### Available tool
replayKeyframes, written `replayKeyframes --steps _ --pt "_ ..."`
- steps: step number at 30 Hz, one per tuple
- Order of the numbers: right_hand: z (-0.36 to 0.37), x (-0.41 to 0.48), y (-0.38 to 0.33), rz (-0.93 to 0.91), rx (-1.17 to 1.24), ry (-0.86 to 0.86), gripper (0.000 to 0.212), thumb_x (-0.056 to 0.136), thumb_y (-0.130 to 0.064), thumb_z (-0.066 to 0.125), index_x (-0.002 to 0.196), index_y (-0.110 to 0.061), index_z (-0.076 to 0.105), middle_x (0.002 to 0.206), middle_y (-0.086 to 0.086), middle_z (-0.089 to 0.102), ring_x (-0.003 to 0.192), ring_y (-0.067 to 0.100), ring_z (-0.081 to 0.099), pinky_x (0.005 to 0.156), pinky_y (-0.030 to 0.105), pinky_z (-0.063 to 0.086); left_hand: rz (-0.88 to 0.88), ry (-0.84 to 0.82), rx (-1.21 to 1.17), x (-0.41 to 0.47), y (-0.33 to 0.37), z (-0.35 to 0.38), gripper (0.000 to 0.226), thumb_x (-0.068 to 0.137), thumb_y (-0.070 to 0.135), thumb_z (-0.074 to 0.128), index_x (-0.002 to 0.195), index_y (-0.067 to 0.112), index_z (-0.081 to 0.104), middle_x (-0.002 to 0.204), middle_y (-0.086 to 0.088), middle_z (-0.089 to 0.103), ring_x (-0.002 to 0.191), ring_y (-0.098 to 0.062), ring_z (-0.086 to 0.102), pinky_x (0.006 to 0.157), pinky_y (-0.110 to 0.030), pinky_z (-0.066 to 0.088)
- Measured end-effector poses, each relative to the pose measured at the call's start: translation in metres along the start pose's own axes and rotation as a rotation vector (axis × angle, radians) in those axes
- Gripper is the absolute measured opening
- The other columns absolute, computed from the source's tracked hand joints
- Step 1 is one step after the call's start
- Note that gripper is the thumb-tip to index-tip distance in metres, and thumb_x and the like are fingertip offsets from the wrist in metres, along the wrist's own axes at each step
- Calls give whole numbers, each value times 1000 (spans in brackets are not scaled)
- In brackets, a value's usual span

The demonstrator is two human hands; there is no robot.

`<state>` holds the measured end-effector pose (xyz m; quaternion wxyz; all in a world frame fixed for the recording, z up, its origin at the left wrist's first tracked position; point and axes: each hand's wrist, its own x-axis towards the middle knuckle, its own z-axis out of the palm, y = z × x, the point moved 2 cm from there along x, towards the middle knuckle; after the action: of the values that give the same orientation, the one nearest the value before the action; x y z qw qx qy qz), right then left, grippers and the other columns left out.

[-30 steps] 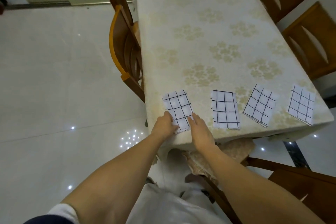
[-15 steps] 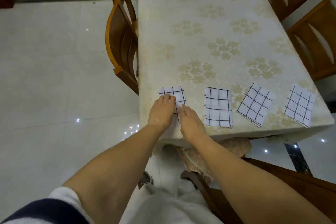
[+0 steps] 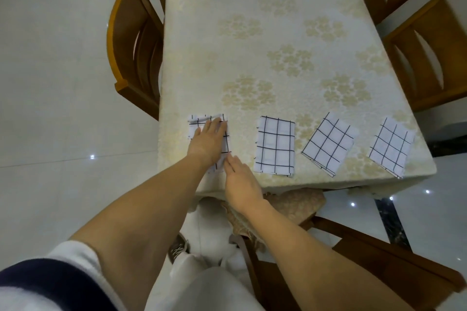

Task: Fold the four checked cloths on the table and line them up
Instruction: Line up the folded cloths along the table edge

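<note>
Leftmost checked cloth [image 3: 226, 141]: folded rectangle, white with a black grid, at the near left corner of the table [image 3: 252, 45], lower centre of the frame. Its long axis runs from the near table edge towards the far end, nearly straight up the frame. The top edge is slightly rumpled.
Left hand [image 3: 207, 144]: lies palm down on this cloth and covers most of it. The fingers are straight and close together, pointing up the frame.
Right hand [image 3: 240, 182]: just right of and below the left hand. Its fingers are extended and close together, their tips touching the cloth's right edge near the lower corner. Whether they nip the fabric cannot be told.
Second checked cloth [image 3: 275, 145]: just right of the hands, apart from the first cloth. Its long axis is also nearly upright in the frame.
Third checked cloth [image 3: 328, 144]: further right, tilted with its far end leaning right. Folded layers show at its near edge.
Fourth checked cloth [image 3: 390, 146]: near the table's right corner, leaning right less steeply.
Row: all four lie along the near edge, none touching.
Tablecloth: cream with pale flower clusters.
Wooden chairs: one at the left side [image 3: 134, 43], two at the upper right [image 3: 427, 53].
</note>
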<state>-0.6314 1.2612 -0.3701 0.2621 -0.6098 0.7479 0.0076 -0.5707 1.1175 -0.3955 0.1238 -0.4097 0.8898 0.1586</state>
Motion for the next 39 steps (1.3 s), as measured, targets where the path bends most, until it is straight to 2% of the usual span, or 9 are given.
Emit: replayKeyframes --steps 3,5,7,11,18,23,29,33,39 --pt "-6 -4 15 6 138 111 46 95 -10 50 141 -13 54 151 8 47 139 28 43 115 43 37 -58 81 19 6 18 -25 54 96 7 49 149 6 36 156 -15 30 144 -35 28 120 -46 25" --pt "-18 -8 39 140 174 338 33 96 -15 53 126 -16 66 138 9 56 129 29 51 107 45 44 -58 169 -50 14 39 -40 46 94 5 48 140 4 46 149 -17 39 137 -37 36 115 -43 30" --pt "-31 -18 70 305 153 466 39 96 -19 59 135 -22 62 146 10 48 134 31 43 109 46 41 46 197 -142 28 69 -46 46 94 2 49 140 6 48 149 -15 41 127 -37 46 101 -43 39" --pt "-32 -27 120 438 105 300 55 99 -14 56 150 -27 43 157 5 30 138 28 30 109 40 38 136 89 -63 62 113 -37 55 100 10 54 152 11 35 154 -12 37 131 -35 45 98 -44 41" --pt "-27 -31 129 356 428 336 66 93 17 47 152 -12 39 160 8 25 146 22 24 116 32 29 36 35 -41 82 111 -25 33 105 23 48 133 6 49 132 -17 48 120 -35 47 92 -41 40" --pt "-27 -7 115 252 384 302 68 92 17 48 153 -11 36 164 5 20 149 21 17 117 23 20 -31 111 42 82 82 -35 33 107 27 47 134 7 50 135 -16 47 124 -35 43 102 -43 36" --pt "-32 21 101 97 176 183 88 88 18 48 161 -13 9 169 -2 -8 155 19 -8 122 21 -1 -74 132 -15 87 56 -43 30 106 19 48 134 9 50 128 -13 57 117 -34 53 92 -40 41" --pt "-29 18 106 106 51 102 84 93 4 46 161 -13 -1 168 3 -14 155 21 -14 126 31 -1 -85 92 -207 90 52 -34 29 105 11 49 133 4 52 126 -17 56 115 -36 55 85 -41 48" --pt "-33 5 121 180 104 193 59 105 -11 37 160 -15 16 169 -1 0 156 18 -3 126 31 7 -112 14 -399 86 60 -34 30 105 18 53 132 5 58 129 -21 60 111 -39 61 91 -42 52"
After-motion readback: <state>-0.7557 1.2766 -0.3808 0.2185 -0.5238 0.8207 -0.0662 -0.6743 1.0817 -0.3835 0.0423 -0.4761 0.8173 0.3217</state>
